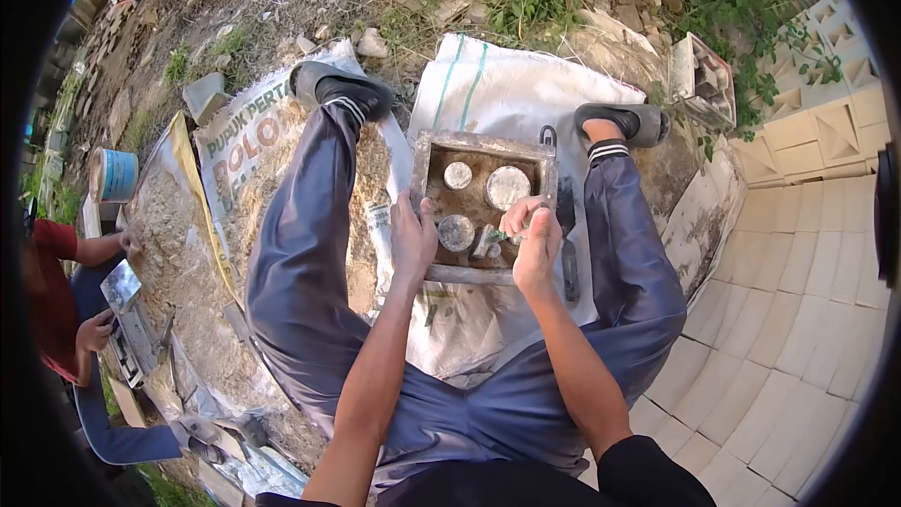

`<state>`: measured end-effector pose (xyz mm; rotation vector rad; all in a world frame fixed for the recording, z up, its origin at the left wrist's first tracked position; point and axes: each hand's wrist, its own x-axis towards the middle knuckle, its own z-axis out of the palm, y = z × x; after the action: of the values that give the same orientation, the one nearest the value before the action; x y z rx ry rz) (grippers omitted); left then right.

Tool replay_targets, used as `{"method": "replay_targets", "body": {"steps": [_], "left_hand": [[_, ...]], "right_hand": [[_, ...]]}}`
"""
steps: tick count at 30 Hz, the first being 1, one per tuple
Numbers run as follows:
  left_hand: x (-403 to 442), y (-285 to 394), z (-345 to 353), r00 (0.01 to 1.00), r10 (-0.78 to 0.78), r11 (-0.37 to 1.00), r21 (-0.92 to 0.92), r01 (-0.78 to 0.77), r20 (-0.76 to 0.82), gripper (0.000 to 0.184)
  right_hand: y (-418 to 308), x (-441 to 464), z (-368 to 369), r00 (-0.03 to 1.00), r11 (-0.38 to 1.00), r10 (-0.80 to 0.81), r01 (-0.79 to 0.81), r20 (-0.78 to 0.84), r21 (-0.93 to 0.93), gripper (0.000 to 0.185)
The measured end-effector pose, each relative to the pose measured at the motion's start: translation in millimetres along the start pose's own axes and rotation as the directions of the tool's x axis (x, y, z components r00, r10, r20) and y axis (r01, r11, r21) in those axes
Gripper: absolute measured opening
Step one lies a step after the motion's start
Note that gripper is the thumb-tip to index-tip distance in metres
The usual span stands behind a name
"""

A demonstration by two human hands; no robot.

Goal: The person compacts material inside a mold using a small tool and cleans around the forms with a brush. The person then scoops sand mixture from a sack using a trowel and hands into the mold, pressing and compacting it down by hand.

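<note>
A square wooden frame (pixel 469 275) lies on white sacking between my legs. Inside it are several round pale pieces, among them a large disc (pixel 508 187), a small disc (pixel 457 176) and a greyer disc (pixel 456 233). My left hand (pixel 413 237) rests at the frame's left side, fingers along its edge and thumb up. My right hand (pixel 535 242) is over the right side, fingers curled around a small tool with a green part (pixel 495 236), whose pale end is low in the frame. A dark-handled tool (pixel 570 270) lies just right of the frame.
At the left, a co-worker in a red shirt (pixel 54 246) holds a flat metal trowel (pixel 121 285) near a metal mould. A blue-white bucket (pixel 117 176) stands behind. A concrete block (pixel 704 83) sits at the upper right, and pale tiles (pixel 779 319) are stacked at the right.
</note>
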<state>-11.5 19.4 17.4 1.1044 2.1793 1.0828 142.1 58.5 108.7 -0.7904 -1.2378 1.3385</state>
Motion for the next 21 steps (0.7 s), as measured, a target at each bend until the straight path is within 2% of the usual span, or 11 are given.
{"method": "replay_targets", "body": {"steps": [2,3,4,6,7,11,14,17,18,20,21], "left_hand": [[0.1,0.3,-0.2,1.0,0.003,1.0,-0.013,-0.003,0.008,0.045],[0.3,1.4,-0.5,1.0,-0.004,1.0,-0.018,0.005,0.007,0.046],[0.5,1.2,-0.4,1.0,-0.015,1.0,-0.023,0.016,0.007,0.046],[2.9,0.0,0.9,1.0,-0.004,1.0,-0.031,0.004,0.005,0.046],[-0.1,-2.4,0.9,1.0,-0.002,0.999,-0.035,0.002,0.007,0.047],[1.9,-5.9,3.1,0.999,-0.018,1.0,-0.023,0.018,0.032,0.048],[2.8,-7.5,3.2,1.0,0.01,1.0,-0.023,-0.009,0.025,0.048],[1.5,-5.2,2.0,1.0,0.008,1.0,-0.009,-0.008,0.016,0.048],[-0.6,-6.1,1.8,1.0,0.004,1.0,-0.01,-0.004,0.017,0.048],[2.0,-3.8,1.7,0.999,-0.02,0.999,-0.036,0.021,0.044,0.048],[4.3,-1.7,1.8,0.999,-0.016,0.999,-0.041,0.017,0.037,0.048]], "right_hand": [[9.5,-0.2,-4.6,0.997,0.993,0.066,-0.063,-0.026,0.099,0.044],[6.5,0.3,4.0,0.993,0.991,0.059,-0.046,-0.101,0.122,0.047],[1.7,0.0,8.6,0.994,0.992,0.056,-0.043,-0.099,0.121,0.047],[-9.3,-1.9,17.2,0.977,0.997,-0.064,0.073,-0.204,0.038,0.046],[-26.1,2.5,26.9,0.955,0.997,-0.079,0.08,-0.286,-0.007,0.047],[-89.2,21.2,43.7,0.939,0.992,-0.068,0.099,-0.336,0.078,0.047],[-101.1,27.2,46.5,0.924,0.982,-0.133,0.172,-0.359,0.079,0.048],[-79.7,22.5,42.4,0.93,0.984,-0.166,0.18,-0.328,0.013,0.049],[-57.5,18.8,34.4,0.932,0.963,-0.271,0.263,-0.241,-0.064,0.041],[-26.9,7.7,22.1,0.971,0.929,-0.179,0.115,-0.158,-0.351,0.029],[-12.4,1.6,13.3,0.978,0.923,-0.163,0.105,-0.127,-0.37,0.024]]}}
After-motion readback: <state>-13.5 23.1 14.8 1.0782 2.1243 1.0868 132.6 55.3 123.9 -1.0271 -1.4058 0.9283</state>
